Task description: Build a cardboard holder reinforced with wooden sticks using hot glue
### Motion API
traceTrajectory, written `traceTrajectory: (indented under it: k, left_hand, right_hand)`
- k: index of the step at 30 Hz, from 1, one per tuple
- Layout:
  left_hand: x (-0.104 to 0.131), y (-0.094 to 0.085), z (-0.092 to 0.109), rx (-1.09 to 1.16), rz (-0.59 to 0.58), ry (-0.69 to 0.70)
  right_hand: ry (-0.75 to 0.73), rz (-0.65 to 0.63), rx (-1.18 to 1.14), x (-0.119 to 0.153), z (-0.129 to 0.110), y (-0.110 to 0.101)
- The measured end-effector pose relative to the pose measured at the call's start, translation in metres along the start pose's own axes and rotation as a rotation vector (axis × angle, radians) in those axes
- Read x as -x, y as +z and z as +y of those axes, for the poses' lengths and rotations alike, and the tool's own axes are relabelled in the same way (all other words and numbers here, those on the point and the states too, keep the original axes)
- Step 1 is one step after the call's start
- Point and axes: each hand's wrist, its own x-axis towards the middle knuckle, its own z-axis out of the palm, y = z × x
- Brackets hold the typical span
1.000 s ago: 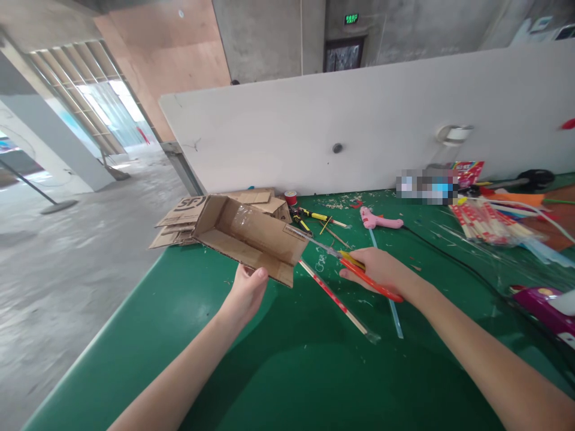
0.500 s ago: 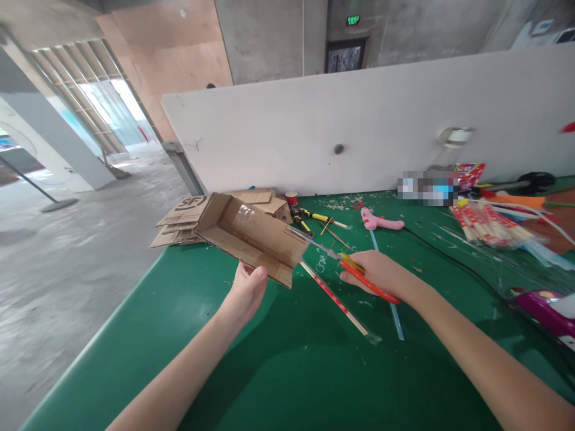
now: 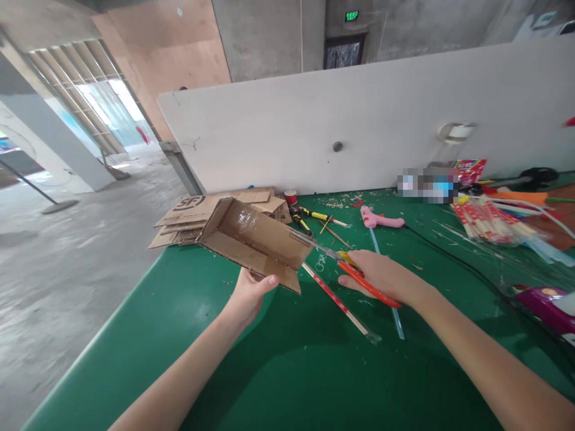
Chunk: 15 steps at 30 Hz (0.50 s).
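Observation:
My left hand point(image 3: 249, 293) is closed on the lower edge of a folded brown cardboard piece point(image 3: 251, 230), thumb on the inside. The cardboard is tilted in the air above the table, with raised walls and glossy clear patches inside its fold. In my right hand point(image 3: 381, 275) are long-nose pliers point(image 3: 354, 272) with red and yellow handles. Their thin grey jaws reach over the cardboard's upper right corner; whether they grip it I cannot tell. Under the pliers, a wrapped pair of chopsticks point(image 3: 335, 297) and a pale blue glue stick or strip point(image 3: 397, 323) lie on the table.
Flattened cardboard point(image 3: 179, 218) is stacked at the table's left edge. Behind lie a red spool point(image 3: 290, 196), yellow-black tools point(image 3: 314, 214) and a pink glue gun point(image 3: 381, 220) with a black cord. Wrapped chopsticks point(image 3: 485, 221) and a purple device point(image 3: 545, 305) are rightward. A white partition point(image 3: 269, 137) borders the back.
The cardboard has shifted slightly right and down in my left hand, and its tilt has altered a little. My right hand with the pliers stays nearly in place.

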Motion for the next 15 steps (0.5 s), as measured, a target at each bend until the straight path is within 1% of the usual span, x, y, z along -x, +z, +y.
traceTrajectory:
  k: [3, 7, 11, 15]
  left_hand:
    - [-0.0001, 0.0001, -0.0008, 0.023, 0.003, -0.002]
    - [-0.0001, 0.0011, 0.0010, 0.060, 0.008, 0.000]
    - [0.0003, 0.0025, 0.0049, 0.054, 0.005, -0.007]
    - [-0.0003, 0.0021, 0.0053, 0.056, 0.000, -0.020]
  right_hand:
    - [0.029, 0.027, 0.042, -0.0030, 0.0016, 0.0031]
    - [0.044, 0.032, 0.071, -0.0059, 0.0020, 0.0044]
    - [0.022, 0.041, 0.070, -0.0059, -0.0011, 0.0042]
    - [-0.011, 0.005, 0.014, -0.0042, -0.0030, 0.0067]
